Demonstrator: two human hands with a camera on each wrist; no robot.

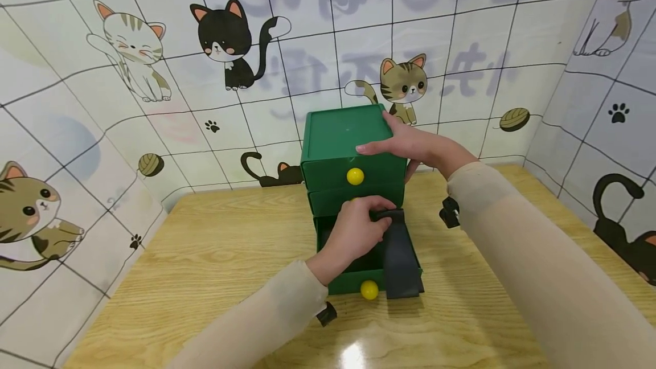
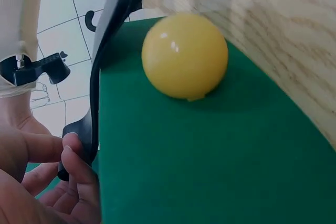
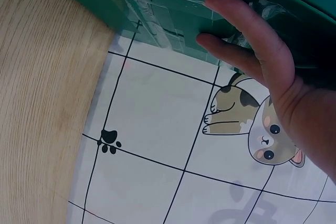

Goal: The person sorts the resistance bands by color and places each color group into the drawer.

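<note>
A green cabinet of stacked drawers (image 1: 348, 132) stands on the table, its lowest drawer (image 1: 340, 283) pulled out. Between thumb and fingers, my left hand (image 1: 356, 233) pinches one end of a flat, flexible black strip (image 1: 401, 263) above that drawer. The strip's other end hangs over the drawer's front, right of the yellow knob (image 1: 369, 289). In the left wrist view, the fingertips grip the strip (image 2: 95, 93) beside the green drawer front (image 2: 199, 156). My right hand (image 1: 416, 144) rests with spread fingers on the cabinet's top right edge and side. The drawer's inside is mostly hidden.
Another yellow knob (image 1: 355, 176) sits on the top drawer; a further one is mostly hidden behind the left hand. The wooden table (image 1: 220, 255) surrounds the cabinet. Behind it rises a wall (image 1: 307, 27) with printed cats and grid lines.
</note>
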